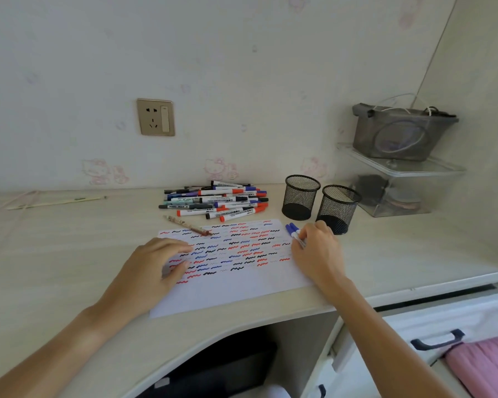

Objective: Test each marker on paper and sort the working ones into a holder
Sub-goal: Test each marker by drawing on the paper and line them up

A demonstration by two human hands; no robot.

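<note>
A big sheet of paper (236,271) lies on the tabletop (69,254), and it is already covered with little red, blue and black squiggles. The person's left hand (153,268) rests on the paper's left side with loose, gently bent fingers (181,248), holding nothing. It seems to be keeping the sheet from sliding.

The right hand (316,251) is at the paper's right edge. Its fingers are curled around two markers with blue caps (293,229), and the caps poke out toward the back of the paper.

Just behind the paper sits the pile of markers (216,201). A brown pencil (187,225) lies across the paper's top left corner. Two black mesh cups (319,205) stand off the paper's top right corner, very near the right hand. Both look empty.

I think the two blue markers are about to be tried or dropped in a cup. To do it well, hold the paper flat, take one marker at a time, pull off its cap and draw on a bare spot low on the paper. If the line is strong, put the cap back on tight and stand the marker in a cup.
</note>
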